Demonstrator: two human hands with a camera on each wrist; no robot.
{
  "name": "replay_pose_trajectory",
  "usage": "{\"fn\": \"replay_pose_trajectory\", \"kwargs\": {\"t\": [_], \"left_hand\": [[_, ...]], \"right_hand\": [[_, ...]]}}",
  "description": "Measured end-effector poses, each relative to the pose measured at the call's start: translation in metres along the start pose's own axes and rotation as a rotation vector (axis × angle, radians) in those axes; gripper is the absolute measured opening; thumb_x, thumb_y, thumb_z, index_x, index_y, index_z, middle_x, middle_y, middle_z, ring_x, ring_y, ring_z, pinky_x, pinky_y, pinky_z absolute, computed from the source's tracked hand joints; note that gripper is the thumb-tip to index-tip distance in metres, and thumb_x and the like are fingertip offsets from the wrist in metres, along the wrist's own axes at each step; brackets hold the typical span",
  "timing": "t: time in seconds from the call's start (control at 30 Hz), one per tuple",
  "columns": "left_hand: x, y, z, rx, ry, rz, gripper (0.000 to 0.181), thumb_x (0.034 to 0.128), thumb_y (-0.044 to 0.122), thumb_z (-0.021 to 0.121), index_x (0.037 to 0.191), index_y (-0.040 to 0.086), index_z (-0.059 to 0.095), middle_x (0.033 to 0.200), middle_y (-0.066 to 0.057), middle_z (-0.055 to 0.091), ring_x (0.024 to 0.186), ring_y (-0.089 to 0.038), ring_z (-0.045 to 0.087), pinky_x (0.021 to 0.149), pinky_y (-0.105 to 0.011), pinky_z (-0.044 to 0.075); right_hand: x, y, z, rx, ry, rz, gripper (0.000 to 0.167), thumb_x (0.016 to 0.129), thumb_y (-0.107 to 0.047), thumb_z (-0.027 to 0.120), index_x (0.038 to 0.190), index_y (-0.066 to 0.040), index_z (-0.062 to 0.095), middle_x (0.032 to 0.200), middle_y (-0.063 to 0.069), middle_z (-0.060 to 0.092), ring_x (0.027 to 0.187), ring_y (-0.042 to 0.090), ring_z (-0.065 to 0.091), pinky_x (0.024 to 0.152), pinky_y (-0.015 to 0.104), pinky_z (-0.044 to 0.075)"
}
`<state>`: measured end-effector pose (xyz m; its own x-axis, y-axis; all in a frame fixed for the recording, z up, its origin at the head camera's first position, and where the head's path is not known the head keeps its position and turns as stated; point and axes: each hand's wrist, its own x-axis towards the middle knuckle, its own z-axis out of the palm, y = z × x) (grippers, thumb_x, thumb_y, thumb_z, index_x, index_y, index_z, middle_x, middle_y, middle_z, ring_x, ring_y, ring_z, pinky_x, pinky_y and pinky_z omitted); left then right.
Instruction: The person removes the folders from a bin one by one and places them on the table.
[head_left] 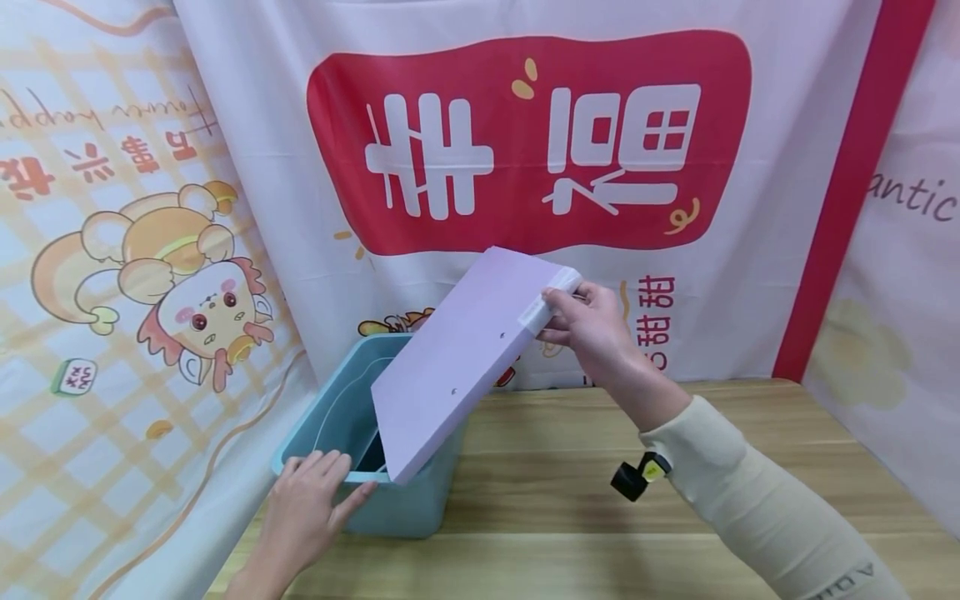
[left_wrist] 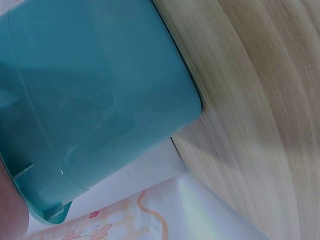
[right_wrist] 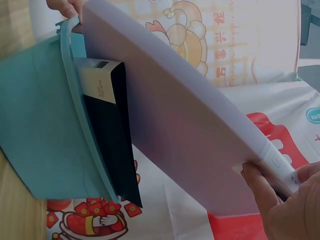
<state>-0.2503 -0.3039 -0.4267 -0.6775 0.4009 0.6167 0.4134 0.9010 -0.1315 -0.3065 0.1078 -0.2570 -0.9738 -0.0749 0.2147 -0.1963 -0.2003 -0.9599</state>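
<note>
1. Pinches a lilac folder (head_left: 457, 358) by its white-labelled end with the right hand (head_left: 588, 325), using the thumb above and fingers beneath.
2. Holds it on a slant, labelled end high to the right, opposite end low over the mouth of a teal bin (head_left: 412, 504); cannot tell whether touching the rim.
3. Grips the near-left part of that rim with the left hand (head_left: 311, 500), bending the fingers over the edge and stretching the thumb along the outside, probably against tipping or sliding.
4. Likely takes the folder by one end for control of its tilt, well away from the opening.
5. Reaches in from the lower right with a cream sleeve (head_left: 757, 500), a small black device (head_left: 630, 482) near the cuff; brings the left forearm up from below, lower than the right hand.
6. Has the bin upright on a wooden table (head_left: 570, 475), likely for steadiness.
7. Includes, clearest from the right wrist, a dark folder (right_wrist: 107, 125) jutting above the rim beside the lilac one, perhaps propped by the bin's wall.
</note>
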Motion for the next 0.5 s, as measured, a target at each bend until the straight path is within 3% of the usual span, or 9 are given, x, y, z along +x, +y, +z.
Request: {"fn": "replay_pose_trajectory", "kwargs": {"t": [0.5], "left_hand": [[-0.001, -0.001, 0.0, 0.001, -0.005, -0.012, 0.04, 0.0929, 0.053, 0.069, 0.08, 0.024, 0.045, 0.073, 0.012, 0.035, 0.069, -0.011, 0.036, 0.072, -0.039, 0.037]], "right_hand": [[0.0, -0.003, -0.016, -0.016, -0.007, 0.016, 0.061, 0.105, -0.028, 0.059, 0.156, -0.006, 0.034, 0.149, 0.013, 0.052, 0.119, 0.031, 0.067, 0.089, 0.036, 0.057]]}}
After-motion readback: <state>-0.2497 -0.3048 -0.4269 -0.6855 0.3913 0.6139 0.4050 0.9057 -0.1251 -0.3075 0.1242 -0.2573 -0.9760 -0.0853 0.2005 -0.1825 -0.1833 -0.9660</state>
